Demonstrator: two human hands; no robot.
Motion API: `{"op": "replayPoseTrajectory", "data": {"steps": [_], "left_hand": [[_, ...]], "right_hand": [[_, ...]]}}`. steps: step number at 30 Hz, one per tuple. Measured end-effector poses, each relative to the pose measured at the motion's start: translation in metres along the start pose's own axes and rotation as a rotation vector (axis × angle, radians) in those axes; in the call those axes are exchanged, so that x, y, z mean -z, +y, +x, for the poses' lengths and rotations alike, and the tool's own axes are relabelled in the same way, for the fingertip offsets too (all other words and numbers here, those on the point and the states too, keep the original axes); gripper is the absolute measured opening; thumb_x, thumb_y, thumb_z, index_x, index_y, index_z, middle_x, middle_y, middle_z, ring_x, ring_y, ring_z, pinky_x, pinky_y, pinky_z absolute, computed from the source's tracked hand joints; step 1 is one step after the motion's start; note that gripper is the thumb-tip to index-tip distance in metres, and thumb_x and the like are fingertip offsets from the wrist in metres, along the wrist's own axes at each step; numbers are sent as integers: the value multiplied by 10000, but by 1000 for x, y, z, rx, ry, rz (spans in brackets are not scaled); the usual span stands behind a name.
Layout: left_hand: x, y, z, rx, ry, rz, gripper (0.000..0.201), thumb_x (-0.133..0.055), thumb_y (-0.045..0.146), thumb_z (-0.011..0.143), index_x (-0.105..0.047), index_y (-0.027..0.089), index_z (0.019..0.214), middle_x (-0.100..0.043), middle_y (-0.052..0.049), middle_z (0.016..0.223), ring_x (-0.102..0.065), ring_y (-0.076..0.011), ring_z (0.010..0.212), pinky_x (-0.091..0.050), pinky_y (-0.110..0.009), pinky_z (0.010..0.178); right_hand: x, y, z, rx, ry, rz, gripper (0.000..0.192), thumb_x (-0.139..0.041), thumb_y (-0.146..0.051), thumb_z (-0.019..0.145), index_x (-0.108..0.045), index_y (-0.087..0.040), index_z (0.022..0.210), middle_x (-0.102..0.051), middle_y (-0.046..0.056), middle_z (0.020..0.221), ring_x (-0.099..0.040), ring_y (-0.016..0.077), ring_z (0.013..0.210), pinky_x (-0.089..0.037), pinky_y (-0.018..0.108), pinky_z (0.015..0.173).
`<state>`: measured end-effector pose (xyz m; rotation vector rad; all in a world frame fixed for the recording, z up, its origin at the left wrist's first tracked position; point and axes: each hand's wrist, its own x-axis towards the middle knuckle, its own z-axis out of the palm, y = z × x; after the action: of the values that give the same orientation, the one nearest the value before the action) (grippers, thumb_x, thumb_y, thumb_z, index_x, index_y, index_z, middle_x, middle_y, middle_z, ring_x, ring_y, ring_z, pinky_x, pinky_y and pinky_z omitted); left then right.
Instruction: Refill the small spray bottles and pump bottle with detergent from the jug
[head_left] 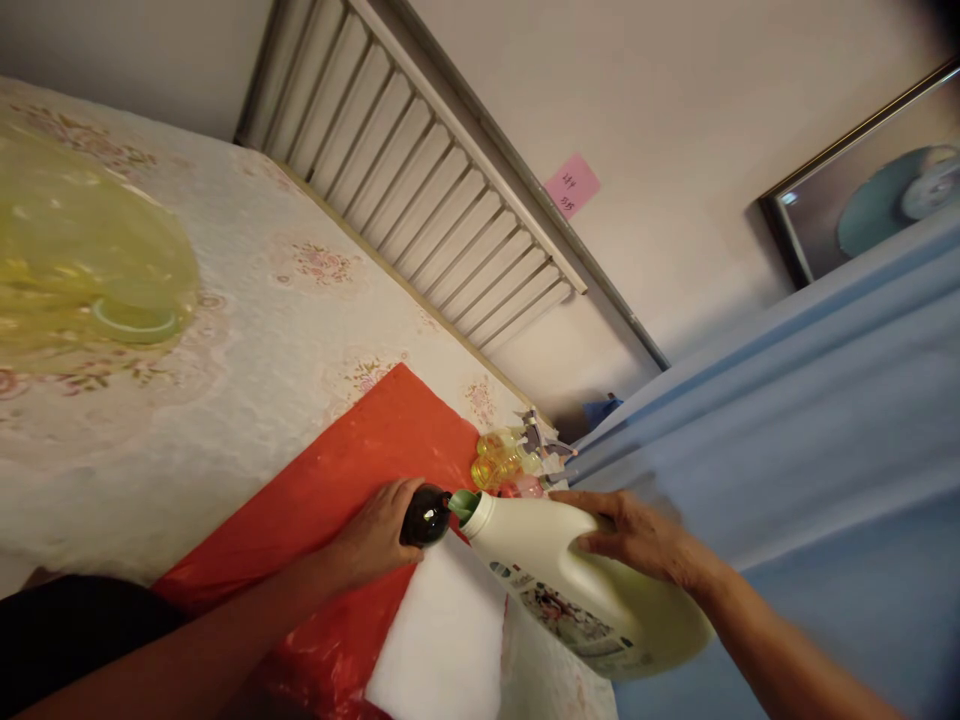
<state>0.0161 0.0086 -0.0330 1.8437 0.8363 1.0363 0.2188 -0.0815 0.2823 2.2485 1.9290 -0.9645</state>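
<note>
My left hand point(379, 535) is wrapped round a small dark bottle point(426, 516) above the red plastic sheet point(352, 460). Tilted on its side, a large pale detergent jug point(577, 590) with a printed label is in my right hand point(637, 535), which grips its handle. The jug's green spout point(463, 505) meets the mouth of the dark bottle. Whether liquid is flowing between them, I cannot tell. Under the two containers lies a white folded cloth or pad point(442, 640), partly on the red sheet.
Several small bottles with yellow and pink liquid point(499, 460) stand at the sheet's far corner. A yellow transparent bag or container point(90, 250) sits at left on the flowered tablecloth point(247, 330). A metal rack point(420, 170) runs along the wall; a blue curtain point(825, 450) hangs at right.
</note>
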Motion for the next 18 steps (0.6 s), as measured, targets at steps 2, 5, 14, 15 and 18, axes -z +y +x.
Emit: {"op": "replayPoseTrajectory", "data": {"steps": [2,5,14,15,18], "left_hand": [[0,0,0,0,-3,3,752,-761,263,632,-483,283,1331,-617,-93,1341,-545,-343,1272,-436,-494,1088],[-1,-1,0,0,-3,4,759,-753,261,644,-464,260,1346,-609,-106,1349,-535,-341,1279,-433,-489,1091],[-1,1,0,-6,15,-6,761,-750,228,611,-476,288,1318,-620,-98,1330,-553,-357,1265,-438,-489,1092],[0,2,0,-10,11,-1,743,-746,231,624,-478,275,1315,-622,-101,1325,-558,-351,1261,-444,-483,1088],[1,3,0,-10,3,17,725,-737,247,643,-477,259,1320,-616,-106,1332,-559,-345,1269,-454,-468,1084]], "right_hand": [[0,0,0,-3,5,-6,588,-650,-184,762,-660,-350,1326,-789,-26,1075,-727,273,960,-578,425,896],[-1,0,-1,-6,10,-19,591,-658,-194,759,-657,-347,1330,-787,-22,1088,-726,275,957,-571,428,905],[-20,28,-5,11,69,80,591,-709,-366,767,-651,-243,1342,-742,53,1209,-682,313,1066,-553,426,934],[-22,32,-5,14,78,97,612,-713,-378,763,-638,-234,1353,-747,57,1184,-683,308,1042,-559,419,912],[-24,41,-5,35,109,167,624,-716,-388,766,-617,-220,1359,-754,52,1074,-677,246,848,-563,349,745]]}}
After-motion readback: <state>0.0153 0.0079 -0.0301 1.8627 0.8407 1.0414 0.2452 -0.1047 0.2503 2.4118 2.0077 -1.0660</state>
